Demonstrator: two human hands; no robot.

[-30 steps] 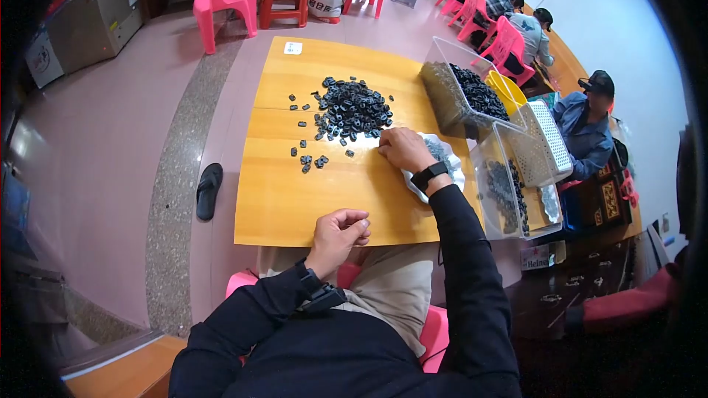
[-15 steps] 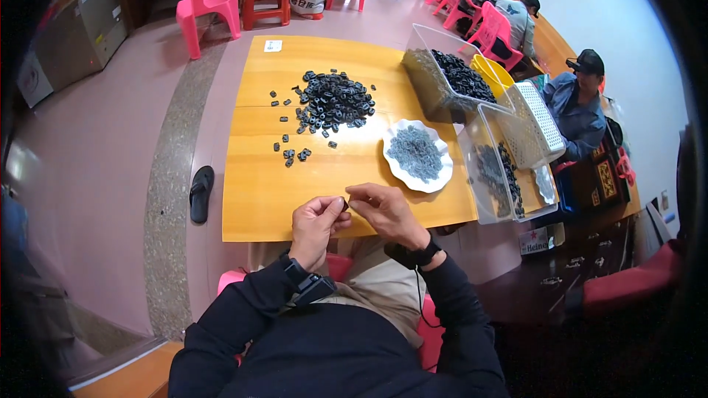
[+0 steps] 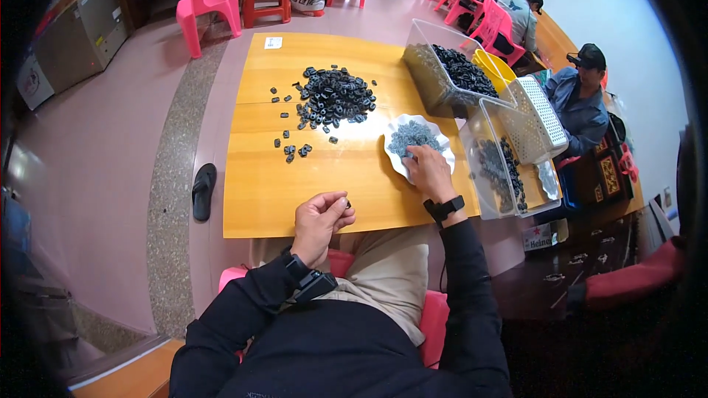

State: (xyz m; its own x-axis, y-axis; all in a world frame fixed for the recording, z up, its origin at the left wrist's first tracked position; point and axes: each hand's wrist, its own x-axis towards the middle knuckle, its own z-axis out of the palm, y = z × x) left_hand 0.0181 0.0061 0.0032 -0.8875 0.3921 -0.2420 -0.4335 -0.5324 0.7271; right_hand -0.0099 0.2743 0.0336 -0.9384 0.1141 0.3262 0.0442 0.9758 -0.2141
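Black parts [image 3: 333, 97] lie heaped mid-table [image 3: 295, 191]; a white plate [image 3: 394, 166] holds grey pieces. Right hand [image 3: 428, 172] reaches into the plate, fingers together on pieces. Left hand [image 3: 318, 220] pinches one small black part [image 3: 348, 203] at the near edge. Step appears to be joining; next needs alignment. Table centre offers room.

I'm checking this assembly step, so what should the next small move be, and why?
Probably the right hand should pinch one small grey piece from the white dish and bring it over to the left hand. The right fingers already rest at the dish's near rim, and the left hand is raised at the table edge, pinching a small dark part, apparently waiting for it.
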